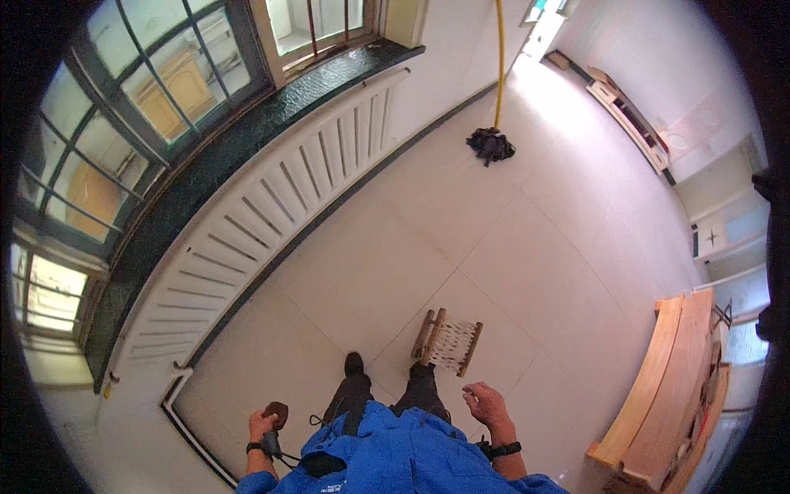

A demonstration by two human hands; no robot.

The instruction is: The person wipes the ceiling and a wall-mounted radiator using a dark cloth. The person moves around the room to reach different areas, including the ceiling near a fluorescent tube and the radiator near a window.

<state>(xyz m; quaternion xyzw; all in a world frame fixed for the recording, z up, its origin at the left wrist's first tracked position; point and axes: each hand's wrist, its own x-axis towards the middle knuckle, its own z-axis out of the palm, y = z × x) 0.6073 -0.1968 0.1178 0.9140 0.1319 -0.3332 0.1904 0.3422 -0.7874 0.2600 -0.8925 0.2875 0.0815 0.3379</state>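
At the lower left, my left hand [260,426] grips a small dark brown object [277,415]; what exactly it is cannot be made out. My right hand [486,404] hangs at the lower right with its fingers loosely bent and nothing in it. Ahead of that hand, a small wooden folding stool [455,343] with a woven cord seat rests on the tiled floor, close to the tip of my right shoe. Farther off, a mop [490,146] with a black head touches the floor, its yellow handle [500,62] rising out of the top of the picture.
A white slatted radiator cover [271,197] runs along the left wall beneath a dark window sill [203,133] and barred windows. White pipes [179,381] bend near the floor. Pale wooden furniture [669,376] stands at the right. A long wooden piece [628,126] lies along the far wall.
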